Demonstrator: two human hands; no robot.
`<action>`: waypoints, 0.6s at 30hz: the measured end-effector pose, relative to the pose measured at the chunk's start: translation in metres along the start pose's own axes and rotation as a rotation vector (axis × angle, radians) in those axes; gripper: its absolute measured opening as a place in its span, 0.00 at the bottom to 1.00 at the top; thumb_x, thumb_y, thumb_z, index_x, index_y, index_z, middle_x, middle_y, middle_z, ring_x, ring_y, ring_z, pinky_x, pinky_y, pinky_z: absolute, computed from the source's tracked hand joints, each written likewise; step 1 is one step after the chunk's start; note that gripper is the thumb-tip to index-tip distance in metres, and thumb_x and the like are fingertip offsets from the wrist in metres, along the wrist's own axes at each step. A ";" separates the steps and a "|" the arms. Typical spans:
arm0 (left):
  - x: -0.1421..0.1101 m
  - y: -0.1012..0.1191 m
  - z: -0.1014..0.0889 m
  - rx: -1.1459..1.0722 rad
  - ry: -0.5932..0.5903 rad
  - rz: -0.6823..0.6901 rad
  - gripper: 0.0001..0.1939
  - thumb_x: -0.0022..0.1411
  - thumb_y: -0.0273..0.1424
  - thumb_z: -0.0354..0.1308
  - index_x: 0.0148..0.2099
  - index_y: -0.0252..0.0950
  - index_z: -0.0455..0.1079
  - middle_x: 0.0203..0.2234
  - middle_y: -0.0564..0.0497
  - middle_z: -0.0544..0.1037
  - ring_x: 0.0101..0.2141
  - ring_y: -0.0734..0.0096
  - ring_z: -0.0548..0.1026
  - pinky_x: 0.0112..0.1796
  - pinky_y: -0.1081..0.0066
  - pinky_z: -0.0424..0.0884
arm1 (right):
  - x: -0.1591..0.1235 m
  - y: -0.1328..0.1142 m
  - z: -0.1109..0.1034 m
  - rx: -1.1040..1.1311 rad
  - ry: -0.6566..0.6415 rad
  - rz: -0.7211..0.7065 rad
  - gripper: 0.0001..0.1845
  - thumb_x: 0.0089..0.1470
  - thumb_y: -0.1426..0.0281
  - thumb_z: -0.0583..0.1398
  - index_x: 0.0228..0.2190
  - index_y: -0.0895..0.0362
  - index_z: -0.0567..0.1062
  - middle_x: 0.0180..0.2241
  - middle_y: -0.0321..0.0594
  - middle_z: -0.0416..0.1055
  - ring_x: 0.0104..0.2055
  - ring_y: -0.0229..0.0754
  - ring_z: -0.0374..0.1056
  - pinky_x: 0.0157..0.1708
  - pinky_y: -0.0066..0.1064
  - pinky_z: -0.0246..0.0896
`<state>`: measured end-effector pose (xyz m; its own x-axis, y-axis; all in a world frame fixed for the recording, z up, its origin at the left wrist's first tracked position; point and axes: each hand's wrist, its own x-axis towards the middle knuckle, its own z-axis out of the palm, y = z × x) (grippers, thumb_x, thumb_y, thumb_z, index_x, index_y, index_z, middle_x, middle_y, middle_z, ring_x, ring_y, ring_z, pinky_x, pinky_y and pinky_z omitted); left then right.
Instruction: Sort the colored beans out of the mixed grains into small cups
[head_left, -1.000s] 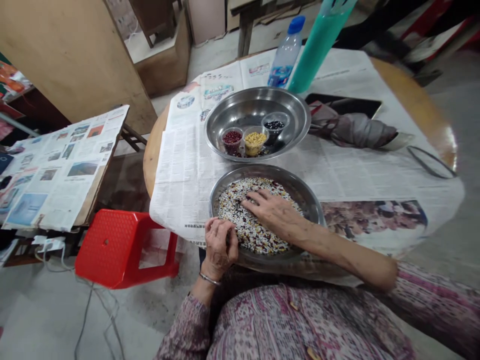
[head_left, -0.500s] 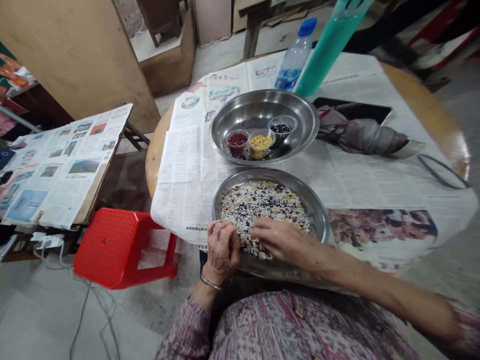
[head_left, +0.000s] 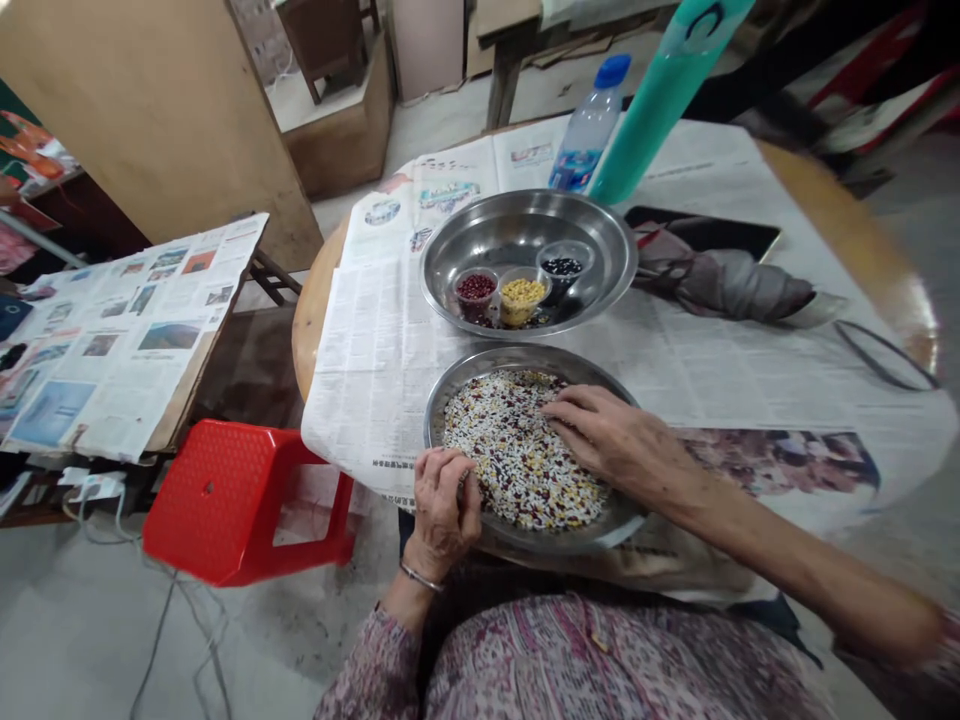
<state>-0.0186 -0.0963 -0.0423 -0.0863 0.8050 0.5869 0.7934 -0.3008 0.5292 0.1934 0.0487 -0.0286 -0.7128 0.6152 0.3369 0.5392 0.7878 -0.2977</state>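
Observation:
A steel pan (head_left: 450,385) near the table's front edge holds a spread of mixed white, red and yellow beans (head_left: 510,455). My left hand (head_left: 442,505) is curled over the pan's near left rim, fingers closed on it. My right hand (head_left: 619,440) lies on the right side of the beans, fingers bent with their tips in the pile. Behind it, a second steel pan (head_left: 600,235) carries three small cups: red beans (head_left: 475,288), yellow beans (head_left: 523,293) and black beans (head_left: 562,266).
Newspaper (head_left: 367,330) covers the round wooden table (head_left: 847,215). A water bottle (head_left: 589,125) and a teal bottle (head_left: 660,95) stand at the back, a folded grey umbrella (head_left: 731,285) to the right. A red stool (head_left: 240,500) sits at the left.
My right hand has swept from the near middle of the beans to the right side of the pan. The left hand has stayed on the rim.

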 end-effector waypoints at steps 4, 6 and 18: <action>0.000 -0.001 0.000 0.021 0.007 0.008 0.10 0.66 0.21 0.52 0.48 0.37 0.67 0.38 0.47 0.77 0.42 0.66 0.76 0.51 0.60 0.71 | -0.008 -0.001 0.002 -0.037 0.068 0.083 0.15 0.65 0.68 0.53 0.48 0.57 0.75 0.45 0.49 0.74 0.47 0.51 0.71 0.46 0.44 0.71; -0.001 -0.002 0.000 0.027 0.007 0.010 0.10 0.66 0.21 0.52 0.48 0.37 0.67 0.38 0.47 0.77 0.42 0.66 0.76 0.51 0.60 0.71 | -0.003 -0.005 0.010 -0.069 0.063 0.095 0.16 0.64 0.66 0.55 0.49 0.58 0.74 0.46 0.51 0.74 0.49 0.53 0.71 0.45 0.43 0.70; 0.002 -0.002 0.001 0.038 0.025 0.029 0.10 0.66 0.21 0.52 0.47 0.37 0.67 0.38 0.47 0.77 0.41 0.68 0.76 0.49 0.60 0.72 | 0.015 -0.035 0.012 0.331 -0.225 -0.036 0.12 0.57 0.79 0.55 0.35 0.57 0.77 0.34 0.42 0.75 0.36 0.40 0.72 0.39 0.32 0.68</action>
<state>-0.0196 -0.0941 -0.0430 -0.0779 0.7831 0.6170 0.8182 -0.3033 0.4883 0.1586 0.0298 -0.0235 -0.8289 0.5362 0.1592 0.3644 0.7336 -0.5736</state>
